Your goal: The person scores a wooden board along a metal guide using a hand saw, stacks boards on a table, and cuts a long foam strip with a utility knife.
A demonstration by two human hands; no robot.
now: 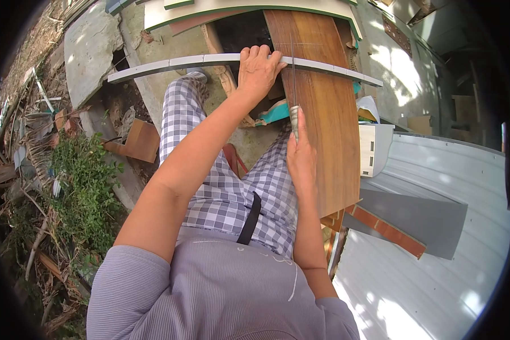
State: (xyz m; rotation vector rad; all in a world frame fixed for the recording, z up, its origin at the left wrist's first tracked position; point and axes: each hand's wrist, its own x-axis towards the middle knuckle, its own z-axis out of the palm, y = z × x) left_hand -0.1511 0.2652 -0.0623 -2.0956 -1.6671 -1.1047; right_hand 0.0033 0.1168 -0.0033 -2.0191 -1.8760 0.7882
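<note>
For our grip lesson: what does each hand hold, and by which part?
Left hand: pale strip, near its middle. Right hand: bladed tool, by its handle.

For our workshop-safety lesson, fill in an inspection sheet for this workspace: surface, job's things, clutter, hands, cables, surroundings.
Surface: brown wooden board, lengthwise beside the person's right leg.
Job's things: long white strip lying across the board; saw, its thin blade crossing the strip in this view; any cut is too small to tell.
Clutter: brown offcut on the left; grey panel with a reddish strip on the right.
Hands: left hand grips the white strip; right hand holds the saw's handle.
Cables: nothing seen.
Surroundings: green plants left; ribbed metal sheet right.
</note>
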